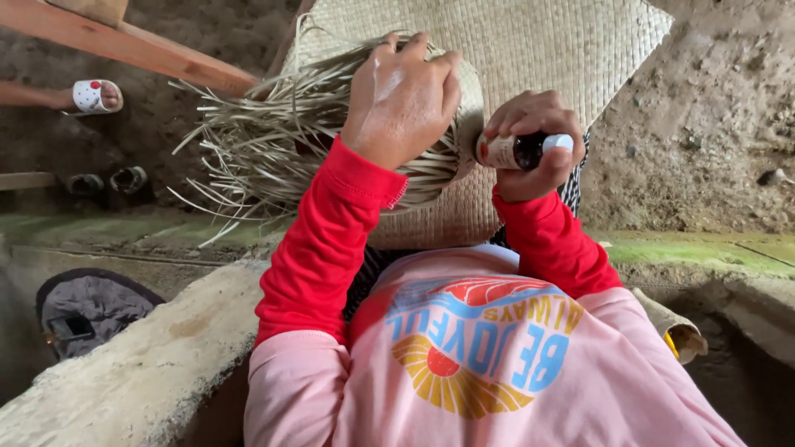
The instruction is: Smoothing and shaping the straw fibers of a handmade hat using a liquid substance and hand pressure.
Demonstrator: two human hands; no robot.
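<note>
Grip first, head view: our left hand (402, 95) is clamped over the rim of a half-woven palm-leaf piece (447, 157), fingers curled across its edge, while our right hand (534, 145) is closed around a small dark bottle (522, 151) with a pale label and a white cap, held on its side just beside that woven edge. Loose unwoven strips (248, 149) fan out to the left of the left hand. Behind both hands a finished woven mat (563, 41) lies spread on the earth floor (712, 124). Red sleeves (327, 240) lead down to a pink shirt at the bottom of the frame. We judge the step in hand to be bringing the bottle to the weaving; the cap looks in place, so a next move would call for freeing it while the left hand steadies the piece. At far left a sandalled foot (95, 96) of another person rests near wooden beams (132, 45); a concrete ledge (141, 364) runs below.
</note>
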